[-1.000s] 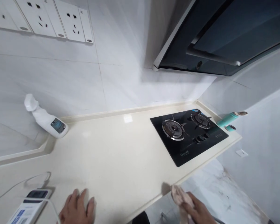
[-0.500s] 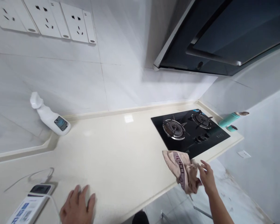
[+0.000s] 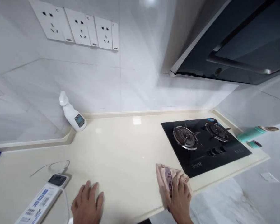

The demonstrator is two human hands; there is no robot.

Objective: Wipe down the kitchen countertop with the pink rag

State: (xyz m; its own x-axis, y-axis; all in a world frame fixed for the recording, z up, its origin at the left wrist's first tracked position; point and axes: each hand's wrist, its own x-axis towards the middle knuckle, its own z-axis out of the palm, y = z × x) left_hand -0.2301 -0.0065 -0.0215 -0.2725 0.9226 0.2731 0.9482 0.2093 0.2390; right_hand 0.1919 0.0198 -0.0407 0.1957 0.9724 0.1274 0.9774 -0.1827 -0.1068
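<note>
A pinkish cloth [image 3: 163, 179] with a purple printed band lies bunched at the counter's front edge, by the near corner of the black gas hob [image 3: 177, 146]. My right hand [image 3: 179, 197] presses down on it, fingers bent over the fabric; part of the cloth is hidden beneath. On the counter's left side, my left hand [image 3: 88, 202] rests flat with its fingers apart and nothing in it. Just left of it is a white power strip [image 3: 43, 202] with a cable.
A white spray bottle [image 3: 74, 117] stands in the back left corner. Beyond the hob are a turquoise bottle [image 3: 252, 133] and a small turquoise cup-like piece [image 3: 254, 144]. The dark range hood [image 3: 224, 62] overhangs the right. Wall sockets [image 3: 81, 28] are at upper left.
My right hand has come down onto the cloth, which has moved from hanging over the front edge to lying on the counter. The view has shifted left; my left hand still rests on the counter.
</note>
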